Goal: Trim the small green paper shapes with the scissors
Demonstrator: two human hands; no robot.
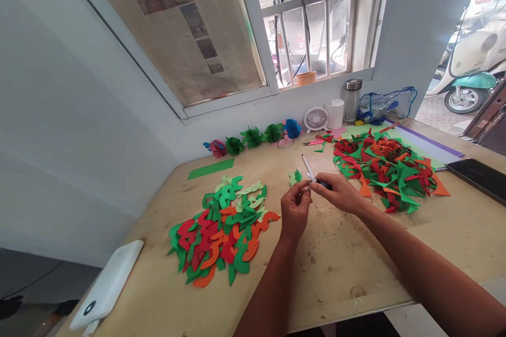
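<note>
My right hand (338, 192) is closed round the dark end of a slim pen-like tool (307, 164). Its pale shaft points away from me, and its exact kind is unclear. Close beside it, the fingertips of my left hand (295, 205) are pinched together near the tool; whatever small thing they grip is hidden. Just beyond both hands lie a few small green paper pieces (294, 177). To the left spreads a heap of curved paper cutouts (221, 231) in green, red and orange. Right of my hands is a pile of angular paper scraps (387, 163).
Paper flowers (253, 137), a small white fan (316, 119), a glass bottle (351, 101) and a clear blue-edged pouch (389, 104) line the wall. A green strip (211, 168) lies at the back left. A black phone (480, 176) and a white power bank (108, 284) flank the table.
</note>
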